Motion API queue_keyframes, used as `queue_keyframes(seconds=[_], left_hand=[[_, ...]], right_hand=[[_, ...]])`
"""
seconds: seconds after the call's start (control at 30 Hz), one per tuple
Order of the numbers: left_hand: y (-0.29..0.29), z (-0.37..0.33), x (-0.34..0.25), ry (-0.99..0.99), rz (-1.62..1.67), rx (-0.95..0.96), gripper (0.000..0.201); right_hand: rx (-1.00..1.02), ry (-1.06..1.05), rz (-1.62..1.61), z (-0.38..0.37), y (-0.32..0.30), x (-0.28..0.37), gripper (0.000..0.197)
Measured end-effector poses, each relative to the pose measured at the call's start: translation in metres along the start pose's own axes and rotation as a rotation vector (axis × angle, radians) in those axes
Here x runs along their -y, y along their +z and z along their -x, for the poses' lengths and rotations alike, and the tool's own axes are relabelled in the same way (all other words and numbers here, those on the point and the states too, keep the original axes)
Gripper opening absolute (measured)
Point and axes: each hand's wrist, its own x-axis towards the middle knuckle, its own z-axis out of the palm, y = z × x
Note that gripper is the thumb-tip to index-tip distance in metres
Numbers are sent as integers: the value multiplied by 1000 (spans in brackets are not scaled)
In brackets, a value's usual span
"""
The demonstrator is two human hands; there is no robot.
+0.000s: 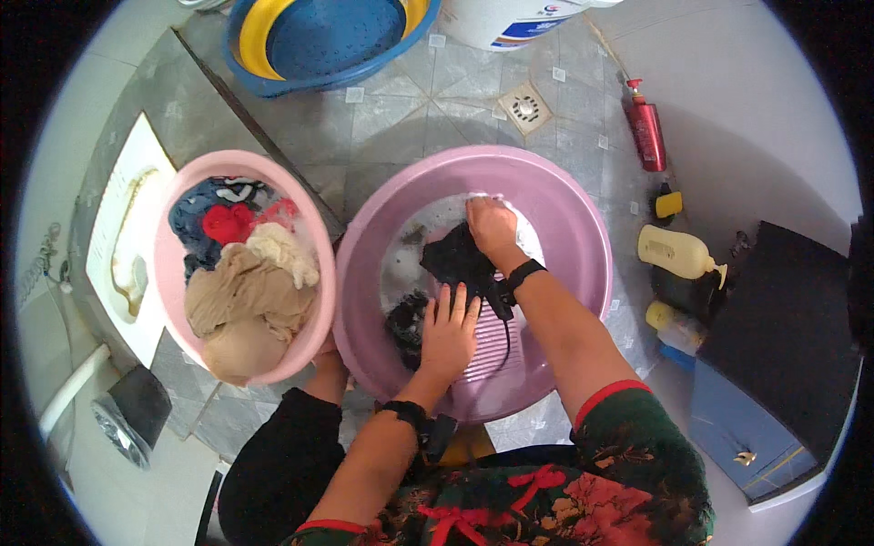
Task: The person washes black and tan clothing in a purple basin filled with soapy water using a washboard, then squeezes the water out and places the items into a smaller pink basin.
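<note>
A wet black garment (458,258) lies bunched over the ridged washboard (496,350) inside a large pink-purple basin (574,227). My right hand (492,227) is closed on the upper right part of this cloth, its fingertips hidden underneath. Flat against the lower edge of the garment rests my left hand (451,329), fingers stretched out and spread. More dark wet cloth (407,328) sits in the sudsy water just left of it. Each wrist wears a black strap with a small device; a thin cable runs down from the right one.
Left of the basin, a pink tub (168,291) holds dark blue, red, cream and tan laundry. Beyond are a blue-and-yellow basin (273,86), a white bucket (473,27) and a floor drain (525,107). At right stand a red bottle (647,136), a cream pump bottle (674,252) and a blue cabinet (742,419).
</note>
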Motion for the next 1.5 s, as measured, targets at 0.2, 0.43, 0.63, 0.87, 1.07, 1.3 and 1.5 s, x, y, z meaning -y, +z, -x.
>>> queue_keyframes(seconds=[0.2,0.43,0.63,0.87,1.07,1.3,1.5], left_hand=[[14,12,12,-13,0,26,53],[2,-1,-1,-4,9,15,57],[-9,5,9,-41,135,87,59],[-18,6,77,-223,605,-16,58],[-26,22,127,-110,289,390,37],[-73,-4,51,-402,553,69,41],[-52,13,-3,-476,336,21,65]], right_hand=[[234,-177,-173,60,-38,63,18],[217,100,-2,8,-8,14,21],[91,172,-109,44,-18,47,64],[347,418,-427,76,-49,29,46],[47,753,-1049,75,-83,5,32],[-63,762,-1241,32,-78,-46,48],[44,578,-1046,27,-78,-52,55]])
